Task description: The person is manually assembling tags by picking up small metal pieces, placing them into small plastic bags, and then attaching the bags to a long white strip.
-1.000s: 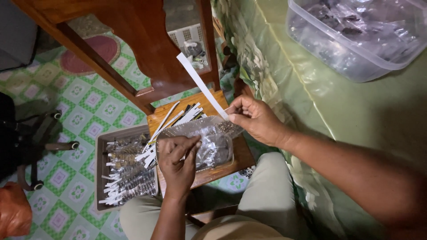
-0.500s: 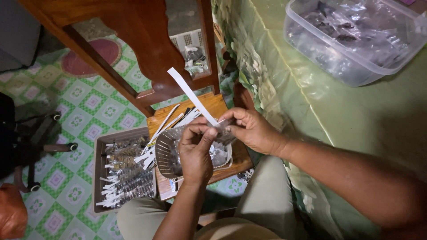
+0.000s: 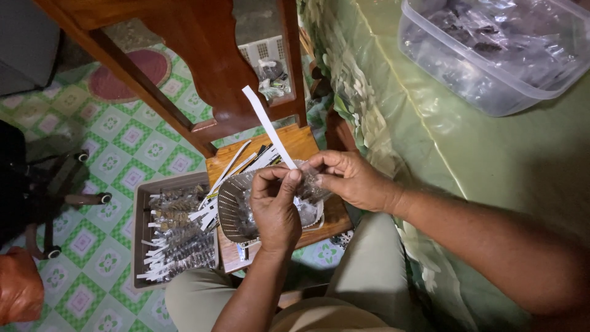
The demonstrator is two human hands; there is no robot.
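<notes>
A small clear plastic packet [image 3: 305,184] with a long white paper strip [image 3: 265,123] rising from it is pinched between both hands above a round perforated plastic basket [image 3: 230,206]. The left hand [image 3: 275,206] grips its near edge, the right hand [image 3: 350,179] its far side. The basket rests on a small wooden stool [image 3: 295,141]; beside it sits a grey tray of packed strips [image 3: 175,237], and a clear lidless tub [image 3: 491,55] stands on the green-covered desk [image 3: 491,160].

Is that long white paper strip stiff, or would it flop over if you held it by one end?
The long white paper strip probably has some stiffness: pinched low between the left hand and right hand, it stands up nearly straight. It looks thin and narrow, so likely very light and easily bent or creased.
</notes>
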